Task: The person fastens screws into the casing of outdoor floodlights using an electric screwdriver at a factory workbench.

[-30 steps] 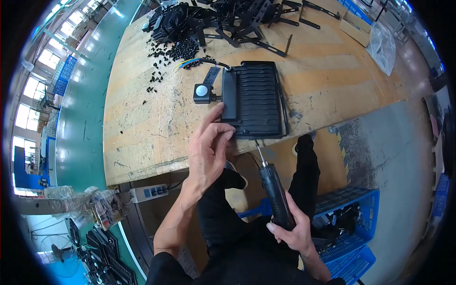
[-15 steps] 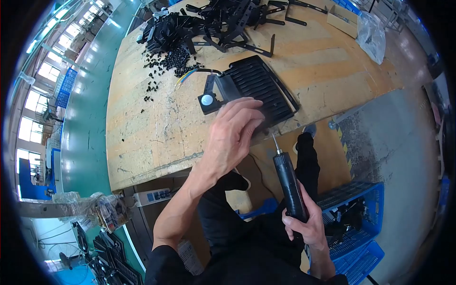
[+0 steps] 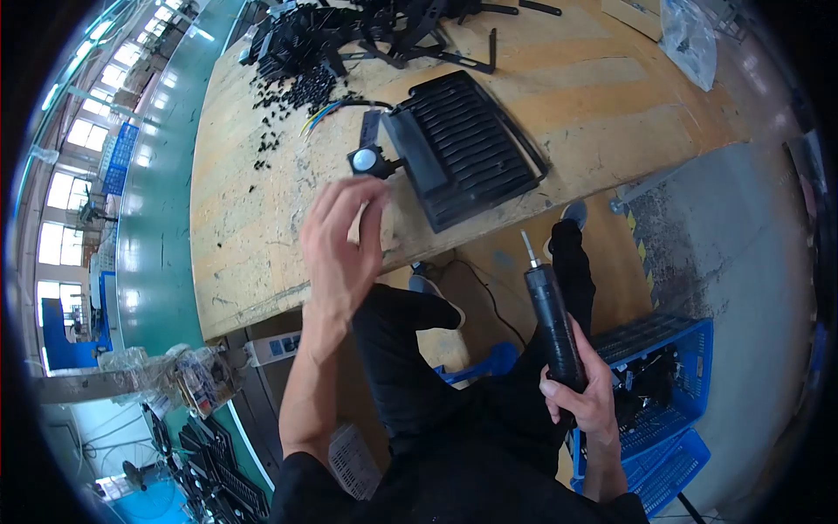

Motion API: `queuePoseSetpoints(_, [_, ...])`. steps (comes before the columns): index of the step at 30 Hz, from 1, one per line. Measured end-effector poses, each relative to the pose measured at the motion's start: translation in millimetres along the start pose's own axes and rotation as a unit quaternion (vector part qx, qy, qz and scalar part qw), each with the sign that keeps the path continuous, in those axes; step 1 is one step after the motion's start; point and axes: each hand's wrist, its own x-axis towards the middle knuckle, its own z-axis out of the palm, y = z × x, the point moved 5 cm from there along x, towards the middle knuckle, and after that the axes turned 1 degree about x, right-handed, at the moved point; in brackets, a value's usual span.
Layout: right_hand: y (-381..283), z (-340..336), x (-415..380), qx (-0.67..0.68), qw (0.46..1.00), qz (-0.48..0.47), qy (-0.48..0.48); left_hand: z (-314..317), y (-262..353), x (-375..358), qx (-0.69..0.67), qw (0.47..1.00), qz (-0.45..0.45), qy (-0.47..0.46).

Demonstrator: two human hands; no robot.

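Observation:
A black ribbed floodlight housing [image 3: 463, 148] lies tilted on the wooden bench [image 3: 262, 227], hanging a little over the front edge. A round sensor head [image 3: 364, 162] is fixed at its left, and a cable with coloured wires [image 3: 336, 109] runs off toward the back. My left hand [image 3: 340, 244] hovers above the bench just left of the housing, fingers apart, holding nothing. My right hand [image 3: 585, 397] is down by my lap, gripping a black electric screwdriver [image 3: 552, 314] with its bit pointing up toward the bench edge.
A pile of black brackets and housings [image 3: 367, 31] and scattered small black parts [image 3: 292, 96] lie at the back of the bench. A clear plastic bag [image 3: 690, 44] sits at back right. Blue crates [image 3: 663, 384] stand on the floor at right; a power strip [image 3: 275, 348] hangs under the bench.
My left hand let go of the housing and drew back to the left. The housing has turned and now lies farther up the bench. The screwdriver moved slightly right, away from it.

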Motion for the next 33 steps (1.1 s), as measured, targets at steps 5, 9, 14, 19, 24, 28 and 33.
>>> queuePoseSetpoints(5, [1.9,-14.5,-21.7,-0.015,0.992,-0.032,0.125,3.0,-19.0,-8.8,0.15,0.987,0.002,-0.052])
queuePoseSetpoints(9, [6.0,-40.8,-44.1,-0.02,0.975,-0.082,0.206,17.4,-29.8,-24.5,0.201,0.974,0.015,-0.106])
queuePoseSetpoints(14, [34.0,-66.7,-65.9,0.014,0.958,-0.083,0.273,11.8,-22.9,-27.5,0.222,0.965,-0.007,-0.141])
queuePoseSetpoints(19, [56.8,-79.6,-60.9,0.068,0.951,-0.044,0.298,-12.6,-11.4,-59.9,0.2,0.979,-0.022,-0.043])
queuePoseSetpoints(24, [65.4,-93.0,-32.8,0.148,0.946,-0.018,0.289,-23.2,46.1,-120.6,0.111,0.991,-0.046,0.052])
queuePoseSetpoints(28, [64.7,-120.0,35.0,0.278,0.93,-0.018,0.242,89.4,56.3,-184.0,-0.074,0.958,-0.163,-0.225])
queuePoseSetpoints(33, [83.8,-179.7,114.7,0.319,0.903,-0.052,0.282,302.6,-69.4,-358.4,0.055,0.804,-0.17,-0.568])
